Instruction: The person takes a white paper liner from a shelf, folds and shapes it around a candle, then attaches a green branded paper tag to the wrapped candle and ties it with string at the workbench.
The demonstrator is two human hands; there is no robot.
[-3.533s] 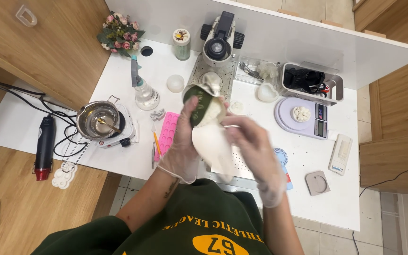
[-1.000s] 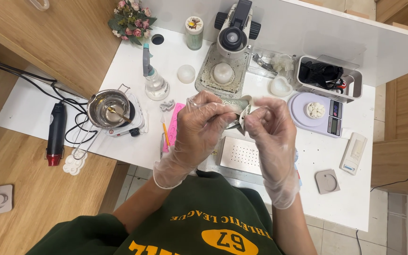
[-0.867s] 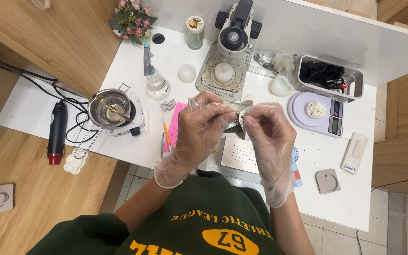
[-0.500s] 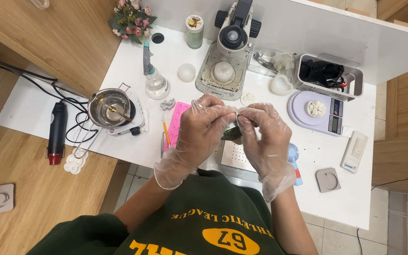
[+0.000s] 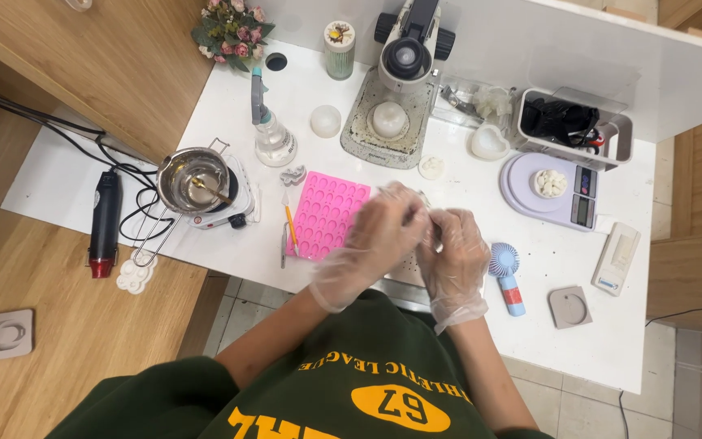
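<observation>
Pressing together, left hand point(image 5: 383, 232), right hand point(image 5: 455, 252)

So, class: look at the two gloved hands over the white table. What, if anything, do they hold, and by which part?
It cannot be told: the left gloved hand and right gloved hand are pressed together, hiding whatever lies between them.

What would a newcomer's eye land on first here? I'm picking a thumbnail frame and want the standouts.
First the bright pink mould tray at the middle of the white table, just left of the two gloved hands, left hand and right hand, pressed together above the near edge. Next, the steel pot on its small hotplate at the left, and the lilac kitchen scale with white pieces at the right.
</observation>
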